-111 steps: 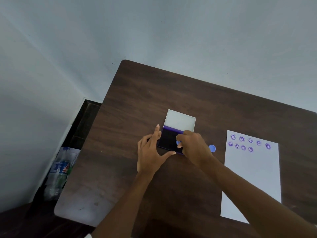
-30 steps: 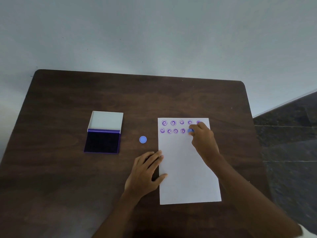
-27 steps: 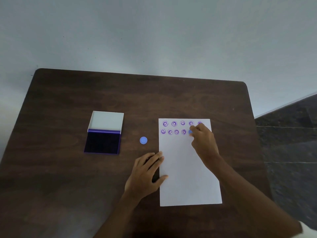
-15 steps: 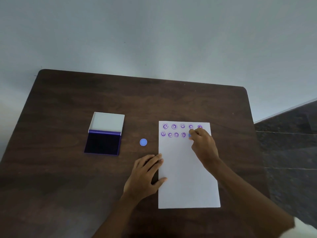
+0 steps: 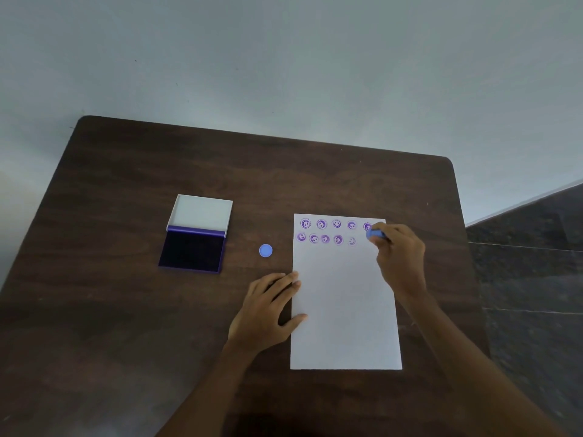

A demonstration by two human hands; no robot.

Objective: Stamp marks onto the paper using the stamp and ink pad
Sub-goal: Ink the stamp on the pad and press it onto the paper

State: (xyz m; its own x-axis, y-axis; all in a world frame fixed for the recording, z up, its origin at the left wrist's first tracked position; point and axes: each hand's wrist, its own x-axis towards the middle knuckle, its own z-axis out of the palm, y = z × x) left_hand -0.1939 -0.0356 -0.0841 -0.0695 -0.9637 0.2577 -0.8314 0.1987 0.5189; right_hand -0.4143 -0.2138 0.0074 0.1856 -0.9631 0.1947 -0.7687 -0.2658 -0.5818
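A sheet of white paper (image 5: 345, 298) is laid flat on the dark wooden bench (image 5: 126, 310), towards its right side. Two rows of round purple stamp marks (image 5: 325, 231) are printed along the far end of the sheet, five in each row as far as can be seen, the last mark of the nearer row being much fainter than the rest. A small blue stamp (image 5: 374, 234) is pinched between the fingertips of the right hand (image 5: 399, 260), which is closed around it near the paper's far right corner, just beside the last mark of the far row; whether the stamp is touching the sheet cannot be told. The left hand (image 5: 268, 310) is spread open and laid flat on the bench, its fingertips and thumb resting on the left edge of the paper, with nothing held in it. A small round blue cap (image 5: 265, 250) is lying on the bench between the paper and the ink pad (image 5: 192, 251), apart from both. The ink pad is set well to the left with its white lid (image 5: 202, 213) folded open at the far side, the dark purple pad being left uncovered. Beyond the bench a pale wall (image 5: 284, 58) is seen, and a dark tiled floor (image 5: 536, 263) to the right.
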